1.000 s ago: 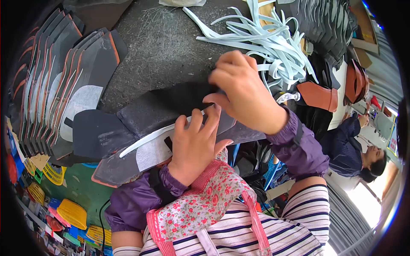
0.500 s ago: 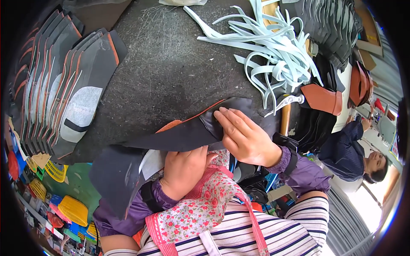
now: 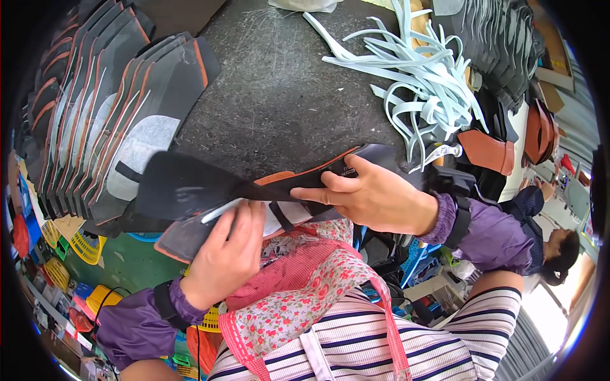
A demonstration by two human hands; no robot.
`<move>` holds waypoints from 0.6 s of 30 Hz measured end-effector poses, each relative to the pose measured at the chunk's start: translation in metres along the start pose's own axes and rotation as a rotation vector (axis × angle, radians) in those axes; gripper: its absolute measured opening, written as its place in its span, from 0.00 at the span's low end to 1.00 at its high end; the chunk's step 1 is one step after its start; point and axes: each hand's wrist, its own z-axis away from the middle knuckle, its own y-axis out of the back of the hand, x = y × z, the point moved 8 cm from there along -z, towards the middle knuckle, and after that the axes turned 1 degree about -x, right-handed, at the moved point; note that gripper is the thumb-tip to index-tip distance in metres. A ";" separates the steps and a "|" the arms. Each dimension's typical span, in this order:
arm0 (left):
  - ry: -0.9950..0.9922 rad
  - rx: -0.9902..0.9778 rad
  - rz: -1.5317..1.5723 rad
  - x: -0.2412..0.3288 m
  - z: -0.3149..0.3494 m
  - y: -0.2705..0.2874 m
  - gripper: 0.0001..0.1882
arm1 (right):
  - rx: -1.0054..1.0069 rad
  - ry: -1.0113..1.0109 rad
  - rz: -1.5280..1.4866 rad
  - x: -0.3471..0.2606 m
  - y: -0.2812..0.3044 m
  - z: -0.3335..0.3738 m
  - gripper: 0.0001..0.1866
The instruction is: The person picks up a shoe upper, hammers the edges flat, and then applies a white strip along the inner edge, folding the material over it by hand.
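1. Spanning the frame's lower centre, a black layered panel [image 3: 254, 192] is being held partly over a dark worktable [image 3: 286, 95].
2. A white strip [image 3: 219, 212] is being touched by the left hand [image 3: 232, 244], fingers bunched; whether it is being pinched cannot be told.
3. The panel is being touched by the right hand [image 3: 372, 198], one finger outstretched, others bent; a firm hold cannot be confirmed.
4. Light, supple handling is being suggested by the twisted shape; edges are seeming best for gripping.
5. The underside is being hidden; the left thumb cannot be made out.
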 end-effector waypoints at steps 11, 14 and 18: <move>0.446 0.450 0.260 -0.055 0.051 0.029 0.14 | 0.321 -0.450 -0.673 0.000 0.022 -0.033 0.33; 0.674 0.337 0.470 -0.085 0.052 0.009 0.13 | 0.464 -0.573 -0.707 0.001 0.025 -0.040 0.35; 0.617 0.379 0.496 -0.081 0.050 0.003 0.12 | 0.506 -0.646 -0.637 -0.001 0.030 -0.046 0.34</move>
